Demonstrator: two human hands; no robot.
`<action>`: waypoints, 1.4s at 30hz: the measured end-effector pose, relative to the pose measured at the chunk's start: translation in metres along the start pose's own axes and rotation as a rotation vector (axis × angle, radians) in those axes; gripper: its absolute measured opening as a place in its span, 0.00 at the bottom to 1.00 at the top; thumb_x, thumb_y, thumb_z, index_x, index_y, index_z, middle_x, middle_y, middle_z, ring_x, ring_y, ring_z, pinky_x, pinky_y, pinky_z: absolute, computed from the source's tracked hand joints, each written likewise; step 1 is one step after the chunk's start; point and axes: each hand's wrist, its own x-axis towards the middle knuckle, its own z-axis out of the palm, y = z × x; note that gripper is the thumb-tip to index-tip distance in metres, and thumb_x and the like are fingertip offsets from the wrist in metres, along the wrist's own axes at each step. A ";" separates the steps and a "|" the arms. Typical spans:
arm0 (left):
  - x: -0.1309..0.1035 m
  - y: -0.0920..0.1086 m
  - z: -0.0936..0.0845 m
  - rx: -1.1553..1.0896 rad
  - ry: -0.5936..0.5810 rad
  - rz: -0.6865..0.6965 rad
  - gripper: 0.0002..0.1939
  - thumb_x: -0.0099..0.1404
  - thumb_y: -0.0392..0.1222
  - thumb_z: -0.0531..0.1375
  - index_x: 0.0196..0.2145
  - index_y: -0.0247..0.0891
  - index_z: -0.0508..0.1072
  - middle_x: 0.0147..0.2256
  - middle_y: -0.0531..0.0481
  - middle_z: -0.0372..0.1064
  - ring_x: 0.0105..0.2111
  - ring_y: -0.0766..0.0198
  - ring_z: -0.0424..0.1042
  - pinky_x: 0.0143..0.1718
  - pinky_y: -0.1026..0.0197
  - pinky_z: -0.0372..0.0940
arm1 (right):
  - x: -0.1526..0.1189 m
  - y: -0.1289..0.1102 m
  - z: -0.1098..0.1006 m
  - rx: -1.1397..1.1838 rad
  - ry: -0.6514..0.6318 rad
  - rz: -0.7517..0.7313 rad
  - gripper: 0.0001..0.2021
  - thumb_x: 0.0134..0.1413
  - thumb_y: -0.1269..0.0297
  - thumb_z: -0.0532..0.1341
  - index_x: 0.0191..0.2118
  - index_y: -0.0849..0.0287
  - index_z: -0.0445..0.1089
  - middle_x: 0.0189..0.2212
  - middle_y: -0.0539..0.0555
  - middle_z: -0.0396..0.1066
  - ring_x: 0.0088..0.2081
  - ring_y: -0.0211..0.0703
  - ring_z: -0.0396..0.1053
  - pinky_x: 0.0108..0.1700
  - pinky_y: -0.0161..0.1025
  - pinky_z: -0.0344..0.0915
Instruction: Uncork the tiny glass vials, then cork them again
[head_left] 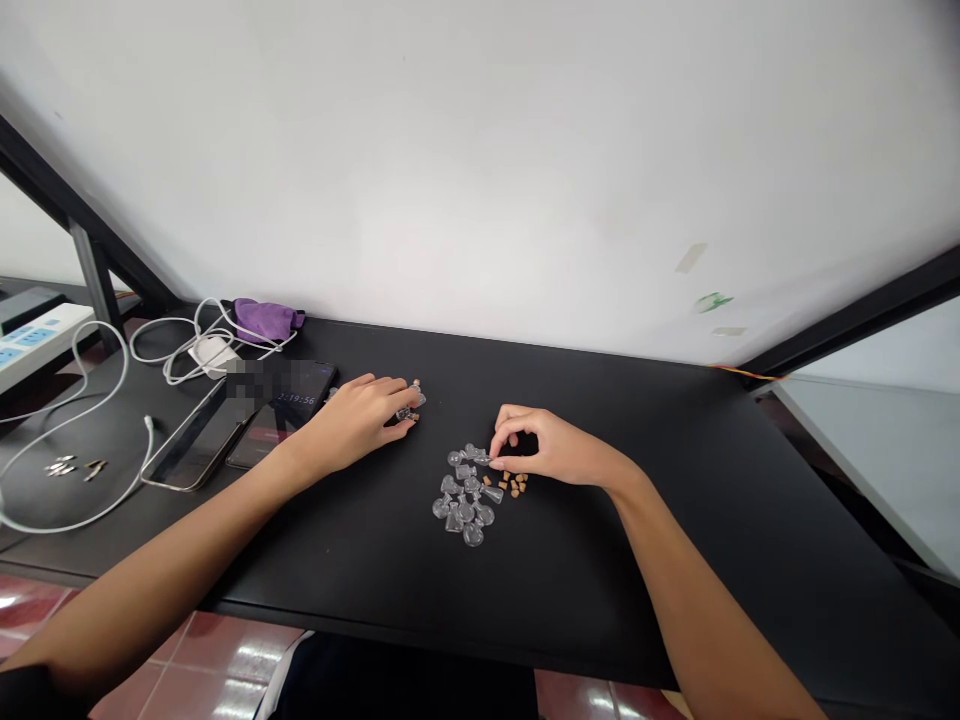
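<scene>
Several small clear glass bottles (466, 511) lie in a loose group on the black table. Tiny corks (519, 485) are scattered just right of them. My right hand (536, 445) pinches a clear bottle (482, 460) at the upper right edge of the group, thumb and forefinger together. Further left, my left hand (373, 408) rests over the table with its fingers curved and apart, thumb and fingertips beside a small cluster of clear bottles (418, 397), some with corks. Whether it grips any of them is hard to tell, as the fingers partly cover them.
Left of my left arm lie two phones (196, 440), a white cable (52, 430), a purple pouch (264, 320) and small metal pieces (60, 466). A white power strip (45, 340) is at the far left. A white wall (480, 180) rises behind the table (360, 560).
</scene>
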 end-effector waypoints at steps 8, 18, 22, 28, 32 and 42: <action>-0.002 0.029 0.024 -0.418 0.227 0.137 0.07 0.77 0.39 0.58 0.50 0.41 0.71 0.45 0.47 0.72 0.40 0.64 0.75 0.45 0.61 0.70 | 0.003 -0.001 0.004 0.064 0.058 -0.056 0.13 0.57 0.49 0.70 0.37 0.54 0.80 0.38 0.52 0.68 0.39 0.43 0.66 0.44 0.41 0.65; -0.001 0.046 0.036 -0.532 0.472 0.174 0.10 0.73 0.33 0.62 0.50 0.40 0.71 0.44 0.46 0.70 0.42 0.63 0.75 0.45 0.61 0.73 | 0.009 -0.032 0.028 0.134 0.214 -0.160 0.12 0.68 0.53 0.62 0.36 0.56 0.72 0.35 0.49 0.66 0.37 0.40 0.65 0.42 0.39 0.63; -0.001 0.047 0.038 -0.540 0.506 0.180 0.11 0.72 0.32 0.62 0.51 0.40 0.71 0.45 0.45 0.72 0.44 0.62 0.76 0.46 0.60 0.73 | 0.009 -0.038 0.033 0.084 0.230 -0.179 0.13 0.70 0.55 0.60 0.35 0.56 0.70 0.33 0.49 0.65 0.35 0.40 0.64 0.41 0.39 0.62; 0.001 0.051 0.040 -0.575 0.446 0.165 0.07 0.74 0.36 0.61 0.49 0.41 0.70 0.43 0.46 0.73 0.41 0.63 0.77 0.44 0.60 0.74 | 0.007 -0.032 0.024 0.066 0.178 -0.156 0.14 0.69 0.53 0.59 0.33 0.55 0.68 0.33 0.51 0.66 0.35 0.42 0.63 0.40 0.39 0.62; 0.003 0.055 0.041 -0.570 0.381 0.198 0.06 0.76 0.38 0.59 0.49 0.41 0.70 0.43 0.45 0.73 0.41 0.63 0.77 0.44 0.60 0.73 | 0.006 -0.026 0.017 0.066 0.098 -0.150 0.15 0.68 0.52 0.60 0.34 0.56 0.70 0.32 0.51 0.68 0.35 0.42 0.62 0.40 0.39 0.61; 0.006 0.054 0.036 -0.613 0.493 0.051 0.02 0.73 0.37 0.62 0.43 0.39 0.72 0.38 0.49 0.73 0.35 0.66 0.74 0.43 0.61 0.72 | 0.000 -0.006 -0.002 0.135 0.106 -0.127 0.14 0.66 0.54 0.61 0.33 0.57 0.70 0.31 0.50 0.68 0.33 0.41 0.61 0.39 0.40 0.60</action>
